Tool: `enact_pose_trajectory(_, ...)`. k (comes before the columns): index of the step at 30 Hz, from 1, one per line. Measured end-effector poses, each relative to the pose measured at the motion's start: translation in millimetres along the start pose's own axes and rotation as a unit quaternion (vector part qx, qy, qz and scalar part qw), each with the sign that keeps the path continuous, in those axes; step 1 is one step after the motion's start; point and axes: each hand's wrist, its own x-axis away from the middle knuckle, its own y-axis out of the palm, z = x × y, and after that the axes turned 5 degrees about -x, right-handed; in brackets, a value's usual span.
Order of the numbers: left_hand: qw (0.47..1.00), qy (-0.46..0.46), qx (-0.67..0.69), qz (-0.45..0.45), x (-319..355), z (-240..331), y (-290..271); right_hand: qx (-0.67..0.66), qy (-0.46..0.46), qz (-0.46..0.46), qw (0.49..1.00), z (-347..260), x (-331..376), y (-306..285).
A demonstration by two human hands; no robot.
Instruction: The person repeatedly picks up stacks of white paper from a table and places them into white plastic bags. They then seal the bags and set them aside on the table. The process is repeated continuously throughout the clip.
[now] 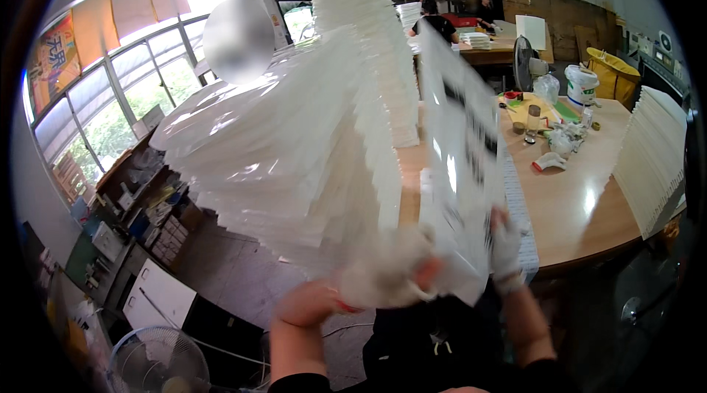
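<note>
A tall, flat, clear plastic packet [464, 165] with black print stands upright in front of me, smeared by motion. My right hand [506, 249], in a white glove, is closed on its near right edge. My left hand [387, 268], gloved with bare fingertips showing, is at the packet's lower left side. Blur hides how its fingers are set and whether they touch the packet. Just left rises a high, uneven stack of glossy white plastic-wrapped packets [272, 150]. Under the packet, a printed white sheet [521, 223] lies on the wooden table [582, 201].
On the right of the table are a white bucket [582, 85], a glass jar [531, 134], a loose glove [549, 162] and a stack of white boards [652, 161]. A fan [524, 65] stands behind, another fan [158, 360] at lower left. Two people work farther back.
</note>
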Motion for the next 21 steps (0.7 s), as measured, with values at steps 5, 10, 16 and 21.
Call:
enact_pose_trajectory(5,0.908,-0.094,-0.235,0.334,1.4,-15.8,-147.3,-0.051,-0.139,-0.202,0.968,-185.5,-107.0,118.9)
enact_pose_trajectory(10,0.849,-0.127,0.199,0.473,-43.9,-53.9,-259.1,-0.069,-0.195,-0.303,0.93,-245.3,-175.9,230.4)
enact_pose_trajectory(16,0.846,-0.445,-0.223,0.192,84.7,-178.2,-354.2,0.155,-0.14,-0.346,0.915,-227.1,-148.3,300.4)
enact_pose_trajectory(21,0.788,-0.347,0.017,0.508,109.3,-190.7,-265.5,0.201,-0.182,-0.319,0.908,-221.5,-157.5,289.5)
